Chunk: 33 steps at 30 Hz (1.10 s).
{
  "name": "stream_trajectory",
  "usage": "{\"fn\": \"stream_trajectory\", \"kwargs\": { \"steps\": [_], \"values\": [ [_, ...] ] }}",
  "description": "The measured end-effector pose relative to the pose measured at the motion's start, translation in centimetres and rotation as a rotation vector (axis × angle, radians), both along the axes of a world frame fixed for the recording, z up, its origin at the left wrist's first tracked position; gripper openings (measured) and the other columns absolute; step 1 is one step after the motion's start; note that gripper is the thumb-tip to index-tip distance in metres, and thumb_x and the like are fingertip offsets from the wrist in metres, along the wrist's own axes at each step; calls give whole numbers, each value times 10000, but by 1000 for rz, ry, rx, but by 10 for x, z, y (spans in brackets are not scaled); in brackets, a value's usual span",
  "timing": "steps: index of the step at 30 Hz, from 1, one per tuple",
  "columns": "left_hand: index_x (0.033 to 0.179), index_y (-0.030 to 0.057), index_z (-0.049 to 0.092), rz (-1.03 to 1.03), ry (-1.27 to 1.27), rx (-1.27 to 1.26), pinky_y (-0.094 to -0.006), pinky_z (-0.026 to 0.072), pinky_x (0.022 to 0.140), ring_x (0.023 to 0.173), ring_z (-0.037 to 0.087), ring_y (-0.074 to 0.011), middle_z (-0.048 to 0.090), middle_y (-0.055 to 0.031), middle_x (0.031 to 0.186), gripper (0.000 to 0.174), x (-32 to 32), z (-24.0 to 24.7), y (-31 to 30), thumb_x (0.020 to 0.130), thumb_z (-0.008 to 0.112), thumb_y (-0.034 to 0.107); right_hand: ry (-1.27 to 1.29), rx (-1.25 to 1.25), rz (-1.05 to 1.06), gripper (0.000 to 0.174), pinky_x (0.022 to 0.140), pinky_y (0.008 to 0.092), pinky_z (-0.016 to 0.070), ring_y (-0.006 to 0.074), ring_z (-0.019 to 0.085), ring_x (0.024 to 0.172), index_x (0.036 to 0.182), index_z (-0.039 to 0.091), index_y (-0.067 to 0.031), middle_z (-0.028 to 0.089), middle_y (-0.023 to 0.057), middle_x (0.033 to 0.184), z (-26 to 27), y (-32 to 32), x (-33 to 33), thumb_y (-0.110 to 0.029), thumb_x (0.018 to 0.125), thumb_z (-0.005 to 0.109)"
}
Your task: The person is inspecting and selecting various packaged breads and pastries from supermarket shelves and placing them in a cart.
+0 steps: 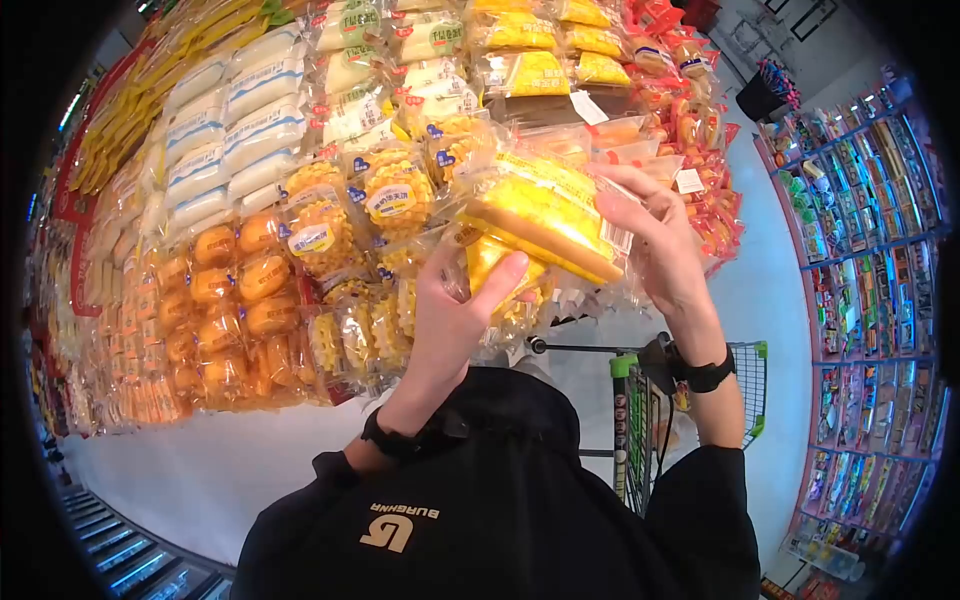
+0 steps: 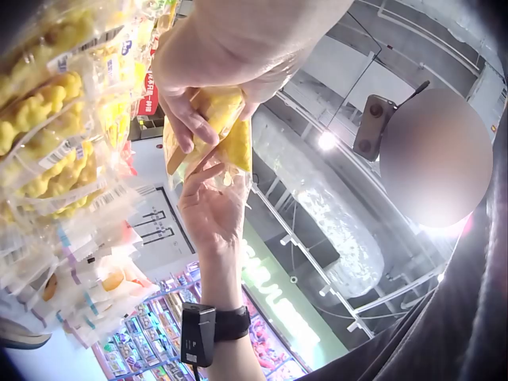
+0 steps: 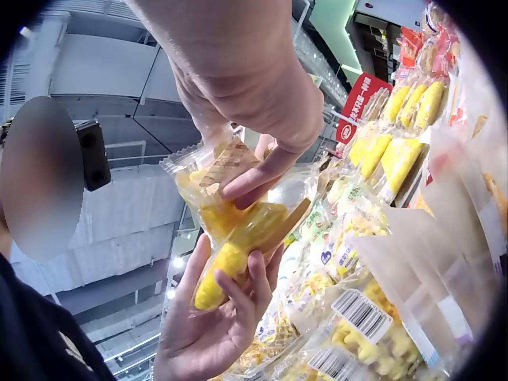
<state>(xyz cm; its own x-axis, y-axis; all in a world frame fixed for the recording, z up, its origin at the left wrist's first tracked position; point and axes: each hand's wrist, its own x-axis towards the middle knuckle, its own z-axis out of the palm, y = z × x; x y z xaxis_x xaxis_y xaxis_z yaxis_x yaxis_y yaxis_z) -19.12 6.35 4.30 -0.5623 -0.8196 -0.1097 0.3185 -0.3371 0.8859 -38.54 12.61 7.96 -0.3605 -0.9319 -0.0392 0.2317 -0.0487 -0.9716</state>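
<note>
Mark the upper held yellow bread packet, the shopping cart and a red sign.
Upper bread packet point(image 1: 540, 207): head view, yellow face.
Shopping cart point(image 1: 638, 430): head view, mesh side.
Red sign point(image 3: 364, 109): right wrist view, printed face.

- The left hand point(image 2: 194, 79) grips yellow wrapped bread point(image 2: 236, 147) — fingers over the wrapper.
- The right hand point(image 2: 214, 210) holds it from below, black band point(image 2: 232, 324) round the wrist.
- Clear bags point(image 2: 48, 111) of knobbly yellow snacks at left.
- A lit ceiling lamp point(image 2: 327, 140) — near a blurred head point(image 2: 436, 155).
</note>
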Motion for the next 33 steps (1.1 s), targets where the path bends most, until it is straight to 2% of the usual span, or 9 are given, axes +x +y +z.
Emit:
{"fn": "stream_trajectory", "kwargs": {
  "steps": [4,8,10,11,14,17,22,28,33],
  "values": [
    [1239,-22,541,11,-25,-36,-335,598,733,966,658,-181,639,-102,1123,307,0,1,3,946,585,60,7,3,13,352,854,245,489,95,624,980,1175,632,21,676,60,1084,-1,2,0,-105,858,718],
    [1253,-17,528,36,-72,-30,-346,591,762,988,656,-191,634,-108,1133,301,0,-13,0,986,535,121,429,-110,-41,311,947,306,471,147,602,1082,1163,656,3,642,128,1234,12,8,15,-95,871,696],
    [1238,-29,541,78,-17,137,-296,523,833,1012,631,-158,638,-98,1122,341,0,-11,0,966,600,168,625,-197,103,347,849,287,491,162,607,1093,1177,677,-51,597,138,1330,17,17,16,-144,845,712],
    [1231,-35,548,96,8,223,-270,489,868,1024,618,-141,639,-93,1117,366,0,-11,0,956,632,192,726,-227,257,490,1002,380,450,265,506,1287,1229,632,-8,501,221,1408,26,23,15,-274,833,746],
    [1203,-46,559,-58,88,258,-295,502,847,1025,608,-135,629,-92,1128,422,9,-19,-10,957,627,291,716,-261,501,621,950,384,486,310,515,1278,1312,571,-16,411,234,1476,48,32,27,-279,796,794],
    [1164,-24,583,-93,111,188,-317,505,826,1053,586,-127,629,-74,1103,397,7,-17,-7,952,629,308,1071,-246,528,700,827,414,535,331,610,1074,1417,485,-130,308,166,1538,46,31,28,-42,763,719],
    [1132,5,600,-134,17,274,-279,470,836,1022,576,-103,630,-46,1078,318,6,-13,-7,939,658,251,1315,28,411,777,847,359,519,321,584,1087,1393,519,-191,496,141,1376,67,33,33,98,678,611],
    [1194,-9,583,-228,-58,91,-262,478,816,943,595,-89,645,-40,1079,336,8,-20,-7,959,639,224,1798,-304,284,567,960,461,439,261,589,1072,1251,552,-130,549,101,1278,70,21,16,-16,705,653],
    [1242,-31,558,-284,-27,39,-259,504,859,993,615,-88,650,-48,1142,382,8,-8,-3,937,669,171,1421,-244,243,491,970,457,443,318,589,1127,1212,498,-37,598,150,1215,74,-3,-41,-58,771,713]
  ]
}}
